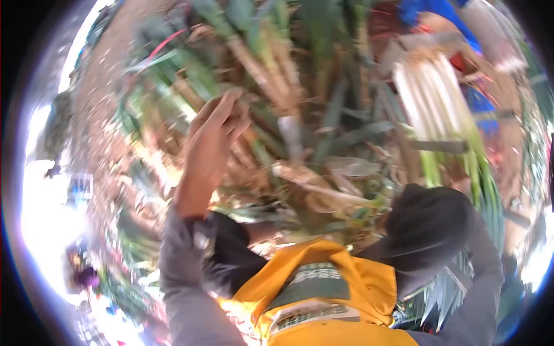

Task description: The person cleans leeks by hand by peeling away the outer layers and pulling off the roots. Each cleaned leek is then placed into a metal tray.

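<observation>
My left hand (218, 124) is above the leeks left of centre, its fingers loosely bent and somewhat apart, with nothing visible in them; it is open. Loose leeks (259, 66) with green leaves and brownish, dirty stems lie in front of and around it. On the right, a bundle of clean white leeks (435, 95) rests with its green parts toward me. My right sleeve (483, 271) reaches up beside my dark-clad knee (430, 225), and my right hand does not show.
Dry peelings and leaf scraps (323, 187) cover the ground between my legs. A flat strip (441, 146) crosses the white bundle. Another pale bundle (490, 34) and blue material (441, 11) are at the upper right. My yellow apron (329, 288) is below.
</observation>
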Available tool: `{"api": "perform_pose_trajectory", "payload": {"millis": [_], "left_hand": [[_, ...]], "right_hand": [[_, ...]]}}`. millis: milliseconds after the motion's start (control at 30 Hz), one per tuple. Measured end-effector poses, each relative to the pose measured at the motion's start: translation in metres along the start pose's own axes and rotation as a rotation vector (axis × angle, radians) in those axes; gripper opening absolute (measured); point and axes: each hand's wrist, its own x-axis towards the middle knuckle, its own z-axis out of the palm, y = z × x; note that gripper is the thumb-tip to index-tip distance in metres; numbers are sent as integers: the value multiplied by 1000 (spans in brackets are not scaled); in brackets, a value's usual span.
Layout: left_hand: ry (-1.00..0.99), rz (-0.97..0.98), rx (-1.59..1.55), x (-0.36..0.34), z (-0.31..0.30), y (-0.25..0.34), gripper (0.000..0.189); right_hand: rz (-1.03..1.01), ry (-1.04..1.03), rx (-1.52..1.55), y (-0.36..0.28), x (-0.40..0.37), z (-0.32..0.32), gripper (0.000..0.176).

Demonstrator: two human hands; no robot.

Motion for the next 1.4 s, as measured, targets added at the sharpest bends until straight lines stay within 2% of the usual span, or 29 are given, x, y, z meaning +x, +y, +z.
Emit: {"api": "perform_pose_trajectory", "payload": {"millis": [67, 133, 200, 267, 333, 400, 467, 500, 533, 567, 633, 667, 700, 767, 833, 867, 900, 933, 1000, 1033, 1067, 1133, 1233, 1267, 1333, 1367, 1400], "left_hand": [[52, 77, -169, 3, -31, 13, 35], [189, 181, -335, 3, -60, 26, 34], [274, 240, -388, -12, -86, 43, 32], [347, 282, -452, -28, -112, 48, 29], [360, 335, -494, -35, -127, 48, 24], [332, 328, -508, -33, -142, 42, 22], [341, 263, -589, -27, -151, 37, 21], [325, 259, -586, -28, -150, 38, 19], [288, 265, -582, -30, -149, 38, 17], [282, 263, -558, -33, -146, 37, 17], [264, 272, -531, -42, -136, 38, 17], [232, 269, -568, -41, -138, 35, 16], [239, 273, -574, -45, -138, 34, 16], [242, 273, -582, -49, -143, 36, 17], [287, 302, -637, -50, -152, 37, 18], [283, 291, -642, -51, -156, 37, 18], [299, 306, -611, -52, -159, 38, 19], [320, 326, -579, -54, -163, 40, 19], [261, 330, -579, -49, -168, 38, 20], [296, 291, -560, -48, -165, 39, 20], [334, 246, -542, -49, -161, 38, 22], [334, 255, -521, -39, -157, 27, 20], [358, 147, -409, -25, -139, 19, 26], [421, 78, -349, -27, -125, 20, 30], [267, -28, -470, -10, -121, 0, 35], [259, -20, -467, -5, -116, -2, 35], [123, 21, -529, -4, -111, -5, 36]], "right_hand": [[111, -250, -187, -47, 36, -48, 26], [263, -105, 713, 37, 17, -13, 26], [650, -309, 642, -25, 71, -104, 29], [491, 97, 554, -16, 104, -143, 22], [485, 330, 492, -140, 169, -208, 26], [171, 174, 426, -224, 213, -243, 28], [156, -2, 446, -289, 237, -232, 29], [211, -185, 588, -335, 247, -216, 28], [-13, -197, 595, -364, 254, -180, 28], [-142, -360, 604, -403, 261, -151, 27], [-222, -478, 573, -451, 274, -66, 24], [-239, -700, 660, -464, 288, -11, 31], [3, -776, 719, -490, 282, 23, 39], [-28, -763, 365, -506, 272, 95, 47], [64, -709, 348, -517, 252, 126, 48], [150, -651, 333, -519, 241, 132, 50], [138, -564, 415, -513, 237, 134, 55], [133, -568, 408, -502, 238, 134, 55], [187, -625, 724, -494, 246, 110, 51], [309, -676, 836, -509, 256, 73, 45], [306, -678, 835, -510, 268, 56, 45], [174, -642, 1128, -502, 289, 30, 41], [196, -659, 1092, -517, 292, -14, 42], [194, -651, 1085, -520, 282, -19, 42], [-319, -478, 985, -522, 252, -30, 41], [-272, -530, 1002, -521, 233, -33, 41], [-231, -592, 1024, -521, 214, -34, 41]]}}
